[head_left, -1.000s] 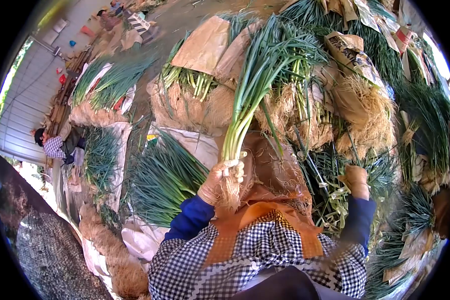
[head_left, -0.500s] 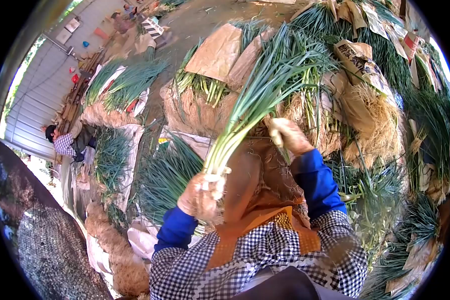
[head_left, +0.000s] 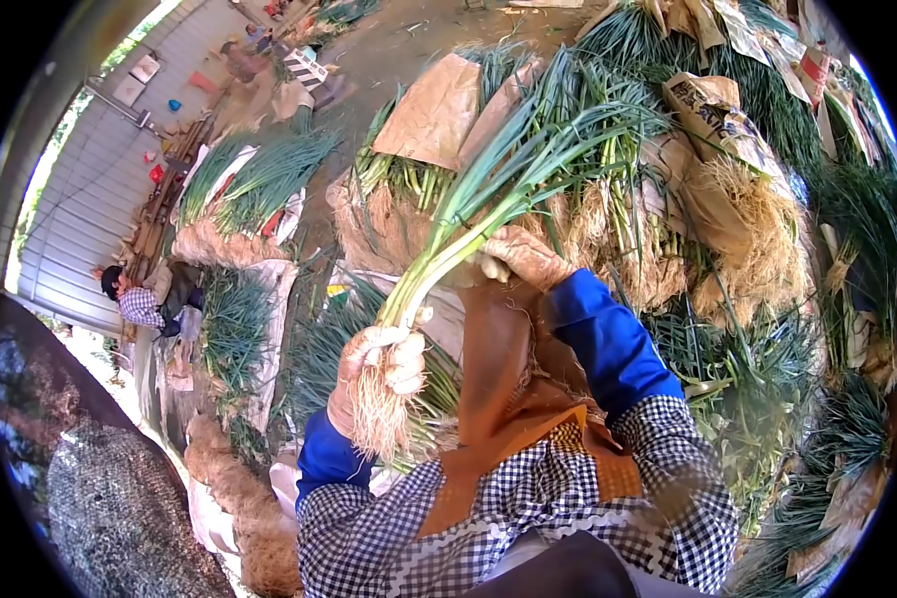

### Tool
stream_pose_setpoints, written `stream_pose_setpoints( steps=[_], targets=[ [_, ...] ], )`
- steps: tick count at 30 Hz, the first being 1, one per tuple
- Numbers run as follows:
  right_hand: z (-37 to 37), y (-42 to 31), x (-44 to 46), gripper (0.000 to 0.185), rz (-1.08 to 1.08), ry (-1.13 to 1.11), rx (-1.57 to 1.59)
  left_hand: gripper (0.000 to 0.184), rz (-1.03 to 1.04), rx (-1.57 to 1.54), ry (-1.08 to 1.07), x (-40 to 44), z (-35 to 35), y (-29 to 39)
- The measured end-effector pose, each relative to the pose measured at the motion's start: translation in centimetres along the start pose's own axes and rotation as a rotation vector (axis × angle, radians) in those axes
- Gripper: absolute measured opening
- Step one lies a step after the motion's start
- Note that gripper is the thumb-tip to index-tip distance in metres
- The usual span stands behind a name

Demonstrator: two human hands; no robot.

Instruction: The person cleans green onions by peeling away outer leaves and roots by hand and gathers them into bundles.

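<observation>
A bunch of green onions point(head_left: 431, 271) slants across the middle of the view, pale roots point(head_left: 381, 417) at the lower left and dark green leaves at the upper right. My left hand point(head_left: 367, 367) is wrapped round the white stems just above the roots. Partway up the stalks, my right hand point(head_left: 530, 257) has curled fingers against the bunch's right edge, seemingly pinching a stalk there; the exact grip is partly hidden. A brown apron point(head_left: 503, 349) covers my lap below the bunch.
More green onions point(head_left: 334, 334) lie beside my left forearm. Paper-wrapped bundles point(head_left: 429, 110) stand ahead, others with hanging roots point(head_left: 757, 229) at the right. Leaf scraps point(head_left: 738, 439) lie by my right elbow. Another person point(head_left: 140, 294) sits at the far left.
My right hand has moved left to the stalks of the bunch. My left hand has shifted slightly left and turned, so the roots now show below it.
</observation>
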State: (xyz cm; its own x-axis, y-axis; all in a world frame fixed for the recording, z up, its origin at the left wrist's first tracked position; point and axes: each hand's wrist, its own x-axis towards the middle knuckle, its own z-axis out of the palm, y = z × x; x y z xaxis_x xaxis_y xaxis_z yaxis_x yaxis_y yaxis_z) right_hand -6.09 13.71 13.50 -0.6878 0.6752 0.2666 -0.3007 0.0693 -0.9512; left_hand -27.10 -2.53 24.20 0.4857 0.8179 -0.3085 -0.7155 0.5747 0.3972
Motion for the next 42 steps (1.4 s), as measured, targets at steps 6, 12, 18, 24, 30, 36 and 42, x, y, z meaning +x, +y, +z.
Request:
stream_pose_setpoints(
  steps=[6,12,18,24,30,36,42],
  targets=[
    [-5.2,0.3,-11.8,0.023,0.411,0.42,-0.143,0.045,-0.004,0.286,0.23,-1.8,-1.0,0.4],
    [-11.6,-0.1,-26.0,0.025,0.462,0.528,-1.715,0.045,0.009,0.564,0.318,-1.9,-1.8,-1.1],
    [-0.4,-6.6,-7.3,0.058,0.234,0.327,-1.064,0.054,-0.159,0.754,0.132,-1.2,-2.4,-2.9],
    [-1.1,-1.0,-2.1,0.019,0.175,0.351,-0.205,0.046,-0.185,0.674,0.25,-2.5,-2.9,-2.3],
    [-10.6,-4.0,-15.7,0.021,-0.06,1.192,-0.131,0.028,0.311,0.025,0.228,-5.1,-4.2,4.3],
    [-14.2,-2.8,-22.2,0.024,0.589,0.839,-1.504,0.041,0.552,0.024,-0.224,-5.5,3.3,15.4],
    [-12.1,-3.7,-8.5,0.069,0.344,0.762,-1.263,0.045,1.113,0.831,0.132,6.1,6.1,16.2]
  ],
)
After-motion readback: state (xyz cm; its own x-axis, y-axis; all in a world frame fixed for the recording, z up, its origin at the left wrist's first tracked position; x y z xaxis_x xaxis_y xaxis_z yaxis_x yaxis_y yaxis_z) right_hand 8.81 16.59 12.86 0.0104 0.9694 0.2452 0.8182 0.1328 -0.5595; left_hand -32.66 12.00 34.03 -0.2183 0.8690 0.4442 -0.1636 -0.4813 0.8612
